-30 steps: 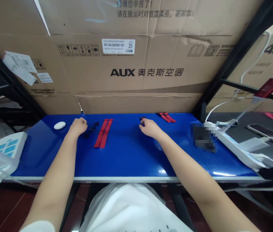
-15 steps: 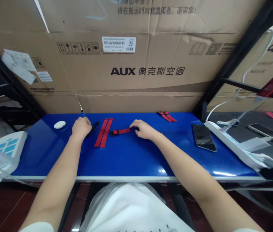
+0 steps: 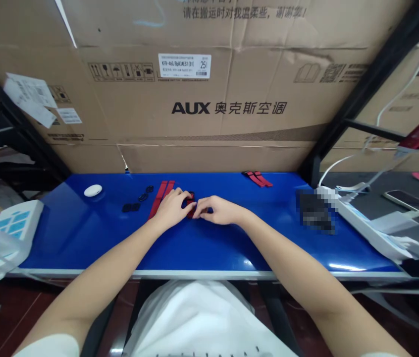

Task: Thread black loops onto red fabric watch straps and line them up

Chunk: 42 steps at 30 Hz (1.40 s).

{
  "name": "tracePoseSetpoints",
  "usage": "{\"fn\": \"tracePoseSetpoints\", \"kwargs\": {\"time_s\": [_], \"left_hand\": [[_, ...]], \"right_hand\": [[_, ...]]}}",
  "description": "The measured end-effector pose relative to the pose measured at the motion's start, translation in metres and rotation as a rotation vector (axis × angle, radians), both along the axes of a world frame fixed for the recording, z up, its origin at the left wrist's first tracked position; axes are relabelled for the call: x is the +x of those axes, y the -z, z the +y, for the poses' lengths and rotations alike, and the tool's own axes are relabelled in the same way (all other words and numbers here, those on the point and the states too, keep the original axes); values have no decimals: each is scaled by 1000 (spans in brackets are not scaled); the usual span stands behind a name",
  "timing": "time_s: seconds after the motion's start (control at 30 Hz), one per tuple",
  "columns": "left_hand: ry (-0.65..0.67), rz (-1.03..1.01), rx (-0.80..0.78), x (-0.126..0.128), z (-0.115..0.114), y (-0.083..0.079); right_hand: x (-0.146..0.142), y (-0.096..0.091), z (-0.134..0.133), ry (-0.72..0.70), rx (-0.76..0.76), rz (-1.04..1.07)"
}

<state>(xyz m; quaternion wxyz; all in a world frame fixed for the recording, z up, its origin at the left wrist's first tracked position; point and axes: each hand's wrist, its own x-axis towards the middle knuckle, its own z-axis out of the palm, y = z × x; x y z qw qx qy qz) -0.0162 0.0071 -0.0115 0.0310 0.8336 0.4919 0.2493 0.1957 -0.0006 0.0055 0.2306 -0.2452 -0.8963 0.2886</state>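
At counter (image 3: 194, 248) centre, left hand (image 3: 172, 209) and right hand (image 3: 220, 211) apparently pinch a red strap (image 3: 190, 204), mostly hidden by fingers. Red strips (image 3: 162, 191) and black rings (image 3: 131, 207) lie just beside the left hand.

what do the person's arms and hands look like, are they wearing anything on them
Both arms are bare along their visible length. The left hand and right hand are bare too: no gloves, and no watch, bracelet or ring shows. A white short sleeve ends the left arm at the bottom corner, matching the white garment below.
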Motion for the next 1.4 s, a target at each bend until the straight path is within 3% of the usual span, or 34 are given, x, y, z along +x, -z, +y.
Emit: {"fn": "tracePoseSetpoints", "kwargs": {"time_s": [0.13, 0.2, 0.33, 0.43, 0.6, 0.8, 0.97, 1.2, 1.4], "left_hand": [[149, -23, -49, 3, 0, 1], [212, -80, -107, 3, -1, 1], [243, -174, -176, 4, -1, 3], [218, -172, -152, 7, 1, 6], [189, -169, -145, 10, 5, 6], [316, -211, -39, 6, 4, 1], [355, -179, 70, 6, 0, -2], [371, -137, 63, 3, -4, -3], [279, -205, -30, -4, -2, -5]], "right_hand": [[5, 8, 16, 304, 131, 101], [8, 14, 24, 349, 198, 80], [9, 20, 31, 299, 184, -45], [5, 21, 28, 306, 120, -21], [2, 20, 25, 336, -33, 89], [13, 16, 30, 220, -321, 194], [9, 13, 29, 190, -182, 226], [4, 9, 25, 191, -87, 197], [13, 3, 27, 165, -387, 479]]}}
